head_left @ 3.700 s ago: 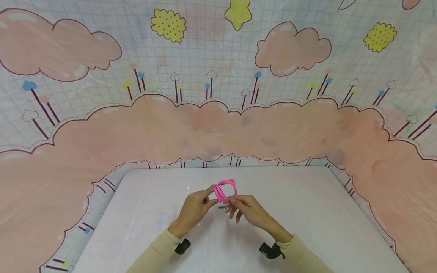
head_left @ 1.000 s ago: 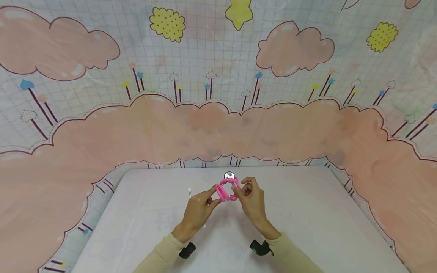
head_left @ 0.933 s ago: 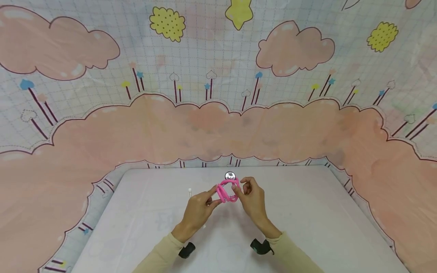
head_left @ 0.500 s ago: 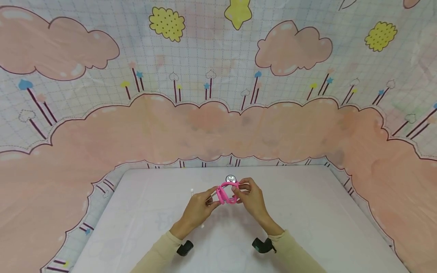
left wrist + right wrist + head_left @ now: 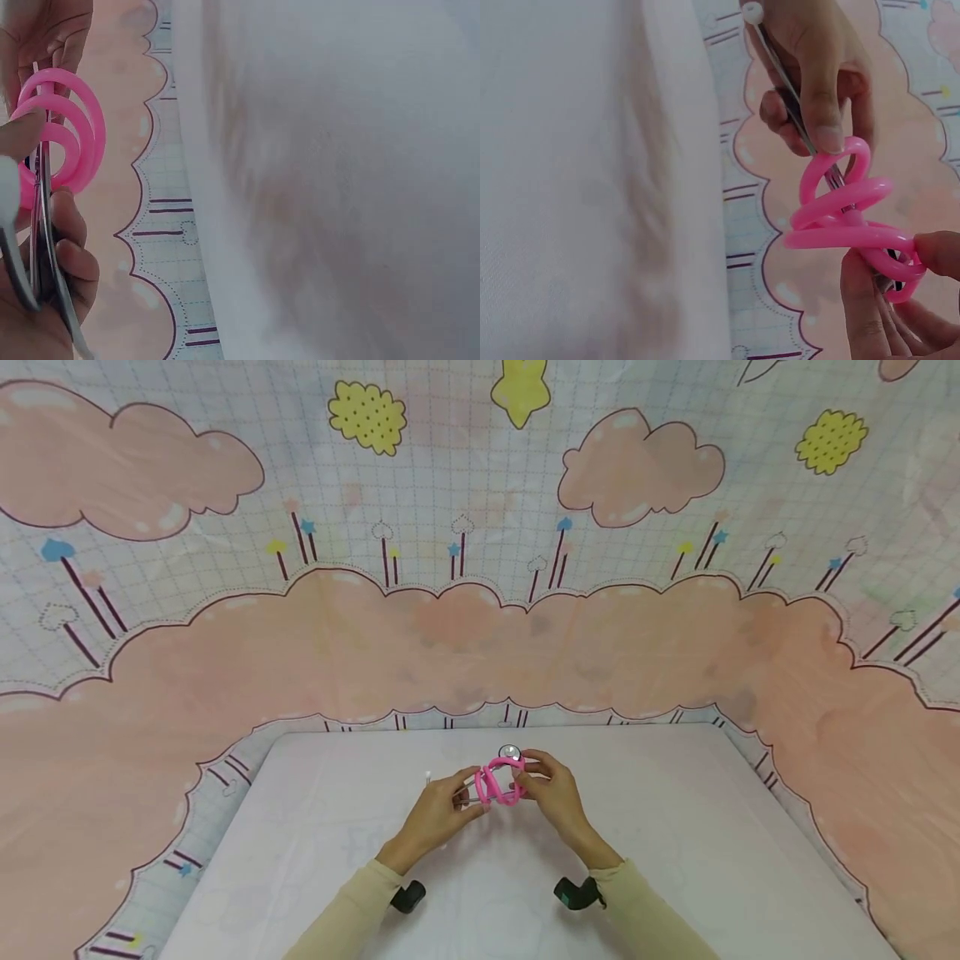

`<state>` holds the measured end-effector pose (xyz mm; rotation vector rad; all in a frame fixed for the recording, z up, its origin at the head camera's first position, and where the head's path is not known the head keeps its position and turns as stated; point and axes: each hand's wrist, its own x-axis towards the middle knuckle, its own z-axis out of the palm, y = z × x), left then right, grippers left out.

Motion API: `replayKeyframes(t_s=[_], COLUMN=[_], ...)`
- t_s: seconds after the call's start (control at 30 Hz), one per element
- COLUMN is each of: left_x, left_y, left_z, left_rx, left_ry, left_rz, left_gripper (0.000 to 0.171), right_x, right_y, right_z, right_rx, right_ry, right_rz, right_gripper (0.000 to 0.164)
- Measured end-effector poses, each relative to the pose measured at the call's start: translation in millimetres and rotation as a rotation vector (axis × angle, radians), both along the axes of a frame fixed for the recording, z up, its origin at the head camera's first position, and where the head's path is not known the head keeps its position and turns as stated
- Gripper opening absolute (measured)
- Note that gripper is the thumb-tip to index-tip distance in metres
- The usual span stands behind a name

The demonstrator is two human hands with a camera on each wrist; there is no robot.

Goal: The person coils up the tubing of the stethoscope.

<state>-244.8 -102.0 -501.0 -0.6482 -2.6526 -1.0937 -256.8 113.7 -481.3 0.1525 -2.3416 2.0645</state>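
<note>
A stethoscope with bright pink tubing (image 5: 492, 785), wound in several loops about its metal ear tubes (image 5: 787, 81), is held up over the table between both hands. My left hand (image 5: 435, 817) grips the ear tubes and the loops' left end, thumb against the pink tubing. A white ear tip (image 5: 753, 13) sticks out past that hand. My right hand (image 5: 557, 789) pinches the loops' right end with thumb and fingers. The round silver chest piece (image 5: 509, 752) shows at the far side of the loops in the head view, right by the right fingertips.
A white table (image 5: 300, 860) lies beneath, its far edge against a patterned cloth backdrop (image 5: 525, 652) with clouds. Black wrist cameras (image 5: 576, 893) sit under both sleeve ends.
The chest piece, earlier below the right fingers, now shows beyond the loops. My right hand has come round to the loops' right end, its fingers closing in on the tubing.
</note>
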Motion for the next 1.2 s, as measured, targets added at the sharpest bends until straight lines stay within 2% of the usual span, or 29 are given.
replayKeyframes(t_s=[0.27, 0.47, 0.7, 0.93, 1.07, 1.2], left_x=[-17.9, -26.5, -32.6, -36.3, -36.5, -37.5], left_y=[1.3, 0.2, 0.3, -1.5, -1.9, -1.9], left_z=[-11.4, -19.8, -25.3, -32.1, -34.9, -35.9], left_rx=[0.039, 0.067, 0.117, 0.125, 0.104, 0.082], left_ry=[-0.005, -0.034, -0.138, -0.158, -0.198, -0.205], left_rz=[-0.034, -0.03, -0.007, -0.016, -0.013, -0.023], left_gripper=[0.057, 0.054, 0.054, 0.054, 0.054, 0.054], right_x=[-8.5, -18.8, -26.6, -32.1, -33.3, -34.5], right_y=[1.0, -1.2, -3.3, -5.4, -5.7, -3.3], right_z=[-12.1, -24.0, -37.4, -45.0, -47.8, -50.4], right_rx=[-0.042, -0.078, -0.071, -0.059, -0.046, -0.027], right_ry=[0.02, -0.019, -0.044, -0.07, -0.085, -0.099], right_rz=[-0.009, -0.028, -0.053, -0.063, -0.057, -0.05], right_gripper=[0.04, 0.041, 0.041, 0.039, 0.039, 0.04])
